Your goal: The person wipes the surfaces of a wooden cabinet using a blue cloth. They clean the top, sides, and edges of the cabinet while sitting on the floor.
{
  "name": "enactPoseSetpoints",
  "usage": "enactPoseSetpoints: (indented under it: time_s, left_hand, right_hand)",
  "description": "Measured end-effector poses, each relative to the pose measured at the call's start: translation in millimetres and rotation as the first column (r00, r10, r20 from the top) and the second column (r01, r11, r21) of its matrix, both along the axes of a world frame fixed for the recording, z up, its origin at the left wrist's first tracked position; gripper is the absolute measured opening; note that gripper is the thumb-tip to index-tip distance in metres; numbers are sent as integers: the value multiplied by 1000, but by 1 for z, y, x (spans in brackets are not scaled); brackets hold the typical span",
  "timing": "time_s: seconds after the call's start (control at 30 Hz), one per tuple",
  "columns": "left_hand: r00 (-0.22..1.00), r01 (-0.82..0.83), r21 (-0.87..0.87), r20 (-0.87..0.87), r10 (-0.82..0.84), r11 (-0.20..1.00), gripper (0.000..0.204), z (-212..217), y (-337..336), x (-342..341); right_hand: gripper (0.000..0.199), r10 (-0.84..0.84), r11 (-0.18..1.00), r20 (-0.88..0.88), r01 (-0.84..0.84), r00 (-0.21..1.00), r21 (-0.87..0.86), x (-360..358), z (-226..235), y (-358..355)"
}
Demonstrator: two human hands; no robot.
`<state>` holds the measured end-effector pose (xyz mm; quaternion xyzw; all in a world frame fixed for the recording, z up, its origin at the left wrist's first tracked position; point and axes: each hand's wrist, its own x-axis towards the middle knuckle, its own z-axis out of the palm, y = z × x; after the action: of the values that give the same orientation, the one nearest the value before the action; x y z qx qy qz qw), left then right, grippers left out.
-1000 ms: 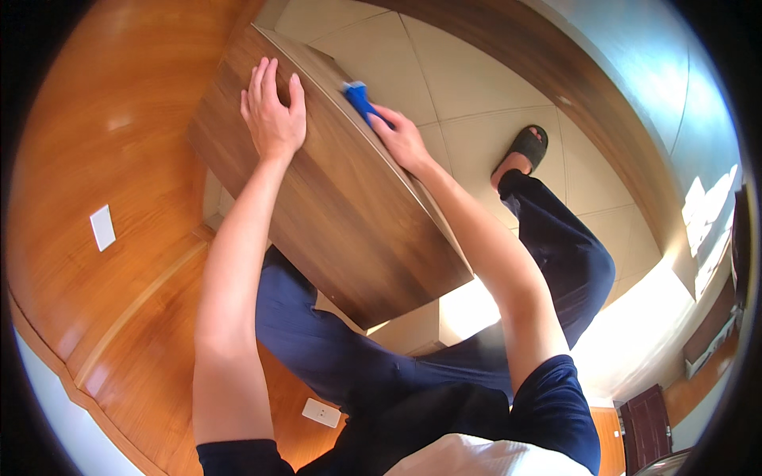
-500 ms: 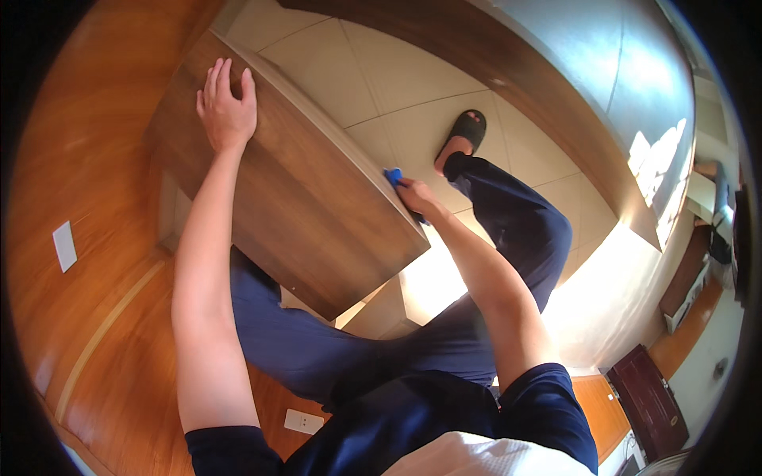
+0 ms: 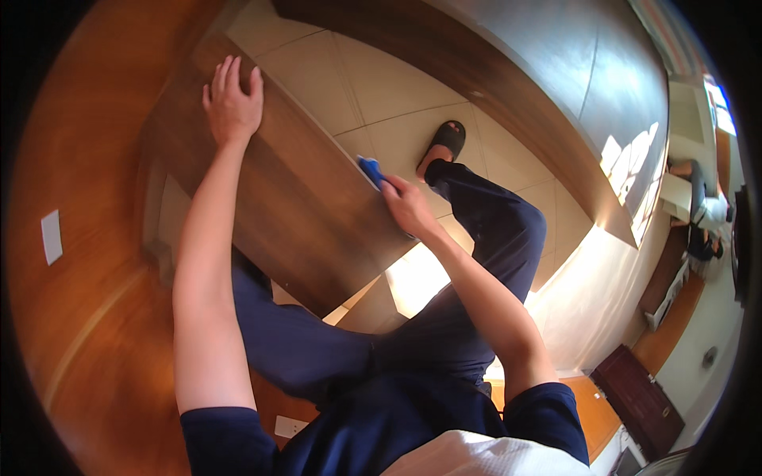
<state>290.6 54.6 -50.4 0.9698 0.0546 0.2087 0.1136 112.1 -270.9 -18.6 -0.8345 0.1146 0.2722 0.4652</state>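
A brown wooden panel [image 3: 294,206] stretches slantwise in front of me, between my legs. My left hand [image 3: 236,107] lies flat near its far end, fingers a little apart, holding nothing. Along the panel's right edge, my right hand [image 3: 407,205] is closed around a small blue object [image 3: 370,170]. The blue end sticks out beyond the fingers against that edge; the grip hides the rest, and its exact kind is unclear.
A dark wood frame [image 3: 476,95] curves across the tiled floor [image 3: 317,71] beyond the panel. My sandalled foot [image 3: 444,147] rests on the tiles. An orange-brown wood surface [image 3: 87,159] rises at left. Another person [image 3: 702,210] appears far right.
My right hand and the blue object have slid along the panel's edge, away from me and slightly left. The left hand stays on the panel. The view has shifted a little.
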Motion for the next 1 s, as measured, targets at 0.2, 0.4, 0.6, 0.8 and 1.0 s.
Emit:
enactPoseSetpoints:
  time_s: [0.2,0.4,0.6,0.8,1.0]
  left_hand:
    - [999,8,-35,44,-6,999,54,-2,-4,2]
    - [999,-1,-39,39,3,999,50,-3,-2,1]
    - [1000,5,-73,14,-4,997,46,1,-5,-2]
    - [1000,9,-142,-4,-9,990,46,6,-13,0]
    - [1000,15,-155,21,-12,988,45,9,-14,-1]
  right_hand:
    - [42,36,990,-69,-45,997,-133,-9,-15,-16]
    - [42,76,992,168,-56,983,-116,91,-18,73]
    - [37,103,995,471,-94,876,-42,214,-21,180]
    - [39,95,979,672,-192,734,71,330,-68,257]
    - [35,147,971,756,-240,638,14,323,-53,246]
